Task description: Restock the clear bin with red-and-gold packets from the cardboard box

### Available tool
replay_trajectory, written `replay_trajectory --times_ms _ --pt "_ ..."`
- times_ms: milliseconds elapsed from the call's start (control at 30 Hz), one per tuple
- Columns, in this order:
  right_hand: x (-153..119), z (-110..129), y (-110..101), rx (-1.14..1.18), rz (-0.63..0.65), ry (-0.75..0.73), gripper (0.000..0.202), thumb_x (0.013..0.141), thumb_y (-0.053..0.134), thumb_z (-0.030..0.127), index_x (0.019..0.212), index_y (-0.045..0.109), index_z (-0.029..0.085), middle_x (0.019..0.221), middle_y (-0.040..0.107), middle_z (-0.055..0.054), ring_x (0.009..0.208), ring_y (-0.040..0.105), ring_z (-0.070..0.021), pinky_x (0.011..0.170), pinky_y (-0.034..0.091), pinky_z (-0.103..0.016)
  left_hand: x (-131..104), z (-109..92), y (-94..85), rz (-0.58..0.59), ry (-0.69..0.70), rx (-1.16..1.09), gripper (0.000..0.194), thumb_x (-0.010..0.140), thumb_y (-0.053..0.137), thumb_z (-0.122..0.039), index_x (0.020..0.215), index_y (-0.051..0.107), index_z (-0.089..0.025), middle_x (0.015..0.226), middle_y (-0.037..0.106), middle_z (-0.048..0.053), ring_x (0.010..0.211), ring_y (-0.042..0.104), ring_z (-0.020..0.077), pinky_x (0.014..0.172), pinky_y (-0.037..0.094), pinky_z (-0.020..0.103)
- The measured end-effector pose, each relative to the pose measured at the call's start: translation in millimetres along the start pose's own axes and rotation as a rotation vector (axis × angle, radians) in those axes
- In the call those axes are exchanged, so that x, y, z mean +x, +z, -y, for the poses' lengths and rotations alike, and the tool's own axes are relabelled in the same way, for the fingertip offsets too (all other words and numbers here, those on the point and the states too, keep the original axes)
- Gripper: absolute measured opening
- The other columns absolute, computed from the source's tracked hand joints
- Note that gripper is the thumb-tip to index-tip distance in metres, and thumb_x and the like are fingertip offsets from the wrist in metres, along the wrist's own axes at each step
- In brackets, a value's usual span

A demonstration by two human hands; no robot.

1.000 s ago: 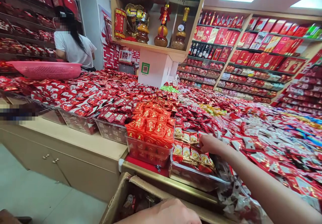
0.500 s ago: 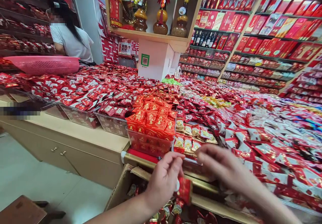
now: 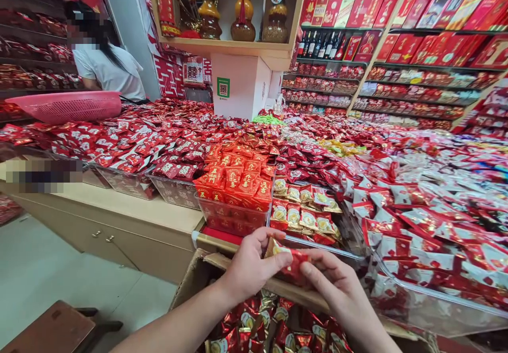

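Observation:
Between my two hands is a small red and gold candy packet (image 3: 292, 266). My left hand (image 3: 254, 260) pinches its left side with the thumb on top, and my right hand (image 3: 331, 276) grips its right end between thumb and fingers. Below them stands an open cardboard box (image 3: 186, 279) holding many loose red and gold packets (image 3: 257, 316). Just beyond my hands, a clear bin (image 3: 317, 243) contains similar packets (image 3: 293, 214) laid in rows. To its left is a clear bin (image 3: 234, 220) of bright red packets with gold characters (image 3: 238, 181).
Heaped packets in clear bins cover the counter, with white and red ones (image 3: 420, 226) at right. A pink basket (image 3: 67, 107) sits at far left, near a person in a white shirt (image 3: 109, 75). A brown stool (image 3: 51, 329) stands on the floor. A display cabinet (image 3: 222, 48) overhangs the counter.
My right hand has come left and down and now grips the packet too. The packet, earlier hanging under my left hand, is now raised between both hands.

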State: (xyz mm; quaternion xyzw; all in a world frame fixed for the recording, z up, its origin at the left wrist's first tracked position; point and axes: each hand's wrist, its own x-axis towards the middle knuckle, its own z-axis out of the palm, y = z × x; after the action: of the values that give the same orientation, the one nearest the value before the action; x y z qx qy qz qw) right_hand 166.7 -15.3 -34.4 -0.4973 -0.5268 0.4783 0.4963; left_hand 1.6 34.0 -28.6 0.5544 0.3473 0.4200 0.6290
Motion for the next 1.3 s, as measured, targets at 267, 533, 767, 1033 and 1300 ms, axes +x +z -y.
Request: replay_trajectory --times_ms 267,533,767,1033,1300 --pt "4.6 -2.8 1.0 0.074 -0.009 -0.115 0.038 0.072 0.062 0.032 0.107 0.051 0.021 0.092 0.062 -0.006 0.08 0.059 -0.017 0.068 0.048 -0.029 2.0 1.7 1.1 0.033 0.087 -0.13 0.05 0.068 0.069 -0.021 0.107 0.038 -0.017 0.078 0.063 0.0 0.068 0.059 0.0114 0.064 0.044 0.023" --pt "-5.2 -16.1 13.9 -0.042 -0.083 -0.224 0.013 0.072 0.061 0.03 0.079 0.057 0.019 0.079 0.061 -0.004 0.074 0.056 -0.0168 0.068 0.046 -0.029 -7.2 8.5 5.9 0.073 0.145 -0.004 0.035 0.076 0.06 -0.025 0.107 0.047 -0.015 0.079 0.066 0.004 0.072 0.061 0.0136 0.07 0.046 0.025" --pt "2.5 -9.5 -10.5 0.118 -0.379 -0.209 0.022 0.067 0.066 0.034 0.078 0.055 0.019 0.082 0.06 -0.003 0.072 0.056 -0.0155 0.062 0.049 -0.025 22.5 -29.3 -4.0 0.025 0.413 1.101 0.024 0.086 0.04 -0.019 0.105 0.055 -0.016 0.106 0.062 0.008 0.097 0.057 0.0155 0.085 0.044 0.026" --pt "5.1 -7.8 -26.8 0.149 -0.451 -0.169 0.026 0.063 0.069 0.035 0.078 0.056 0.019 0.073 0.062 -0.001 0.063 0.056 -0.0128 0.055 0.048 -0.021 67.8 -57.6 20.5 0.374 0.279 1.607 0.025 0.07 0.046 -0.001 0.076 0.066 -0.016 0.078 0.069 0.009 0.077 0.065 0.0245 0.066 0.049 0.032" --pt "4.1 -8.0 -28.2 0.141 -0.44 -0.189 0.026 0.065 0.067 0.035 0.081 0.055 0.019 0.076 0.063 -0.002 0.067 0.057 -0.0137 0.06 0.049 -0.023 75.9 -53.5 36.6 0.472 0.164 1.751 0.015 0.073 0.053 -0.007 0.074 0.066 -0.014 0.074 0.068 0.012 0.075 0.065 0.0235 0.066 0.049 0.031"
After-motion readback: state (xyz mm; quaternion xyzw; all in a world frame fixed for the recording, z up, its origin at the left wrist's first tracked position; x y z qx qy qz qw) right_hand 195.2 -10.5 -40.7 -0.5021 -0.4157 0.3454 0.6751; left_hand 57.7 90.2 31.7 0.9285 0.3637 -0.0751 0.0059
